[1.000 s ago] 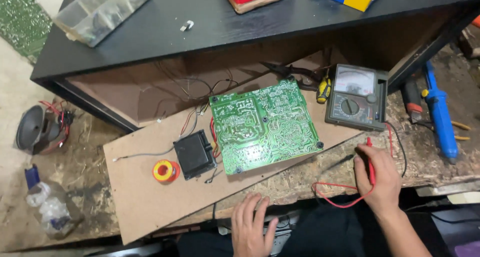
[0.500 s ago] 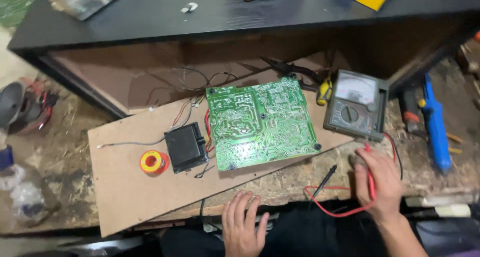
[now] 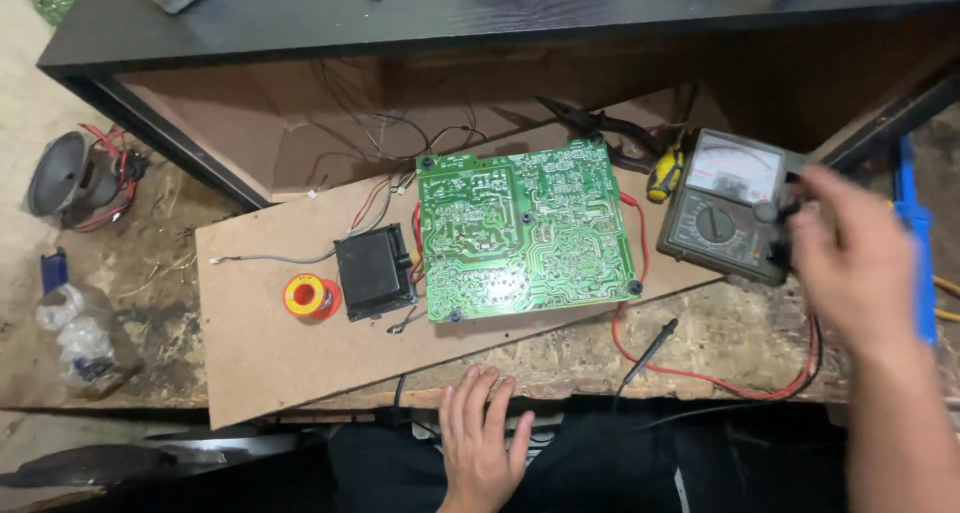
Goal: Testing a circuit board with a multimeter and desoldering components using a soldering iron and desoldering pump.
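Observation:
My left hand [image 3: 485, 438] lies flat on the near edge of the bench, fingers apart and holding nothing. My right hand [image 3: 845, 258] is blurred at the right side of a grey analogue multimeter [image 3: 725, 205], fingertips at its edge; whether it grips anything is unclear. A black test probe [image 3: 652, 350] lies loose on the bench, and a red lead [image 3: 700, 378] curls past it toward my right wrist. A green circuit board [image 3: 525, 233] rests solder side up on a brown hardboard sheet [image 3: 290, 358]. A black transformer block [image 3: 373, 270] is wired to the board's left edge.
A solder spool [image 3: 311, 297] sits left of the transformer. A yellow-handled screwdriver [image 3: 663, 176] and black pliers [image 3: 600, 125] lie behind the board. A blue tool [image 3: 912, 223] is at far right, a small speaker [image 3: 65, 173] and a plastic bag [image 3: 82, 341] at far left. A black tabletop [image 3: 500, 13] overhangs behind.
My right hand has let the probe lie on the bench and risen to the multimeter's right side. My left hand stays put. The view has shifted closer.

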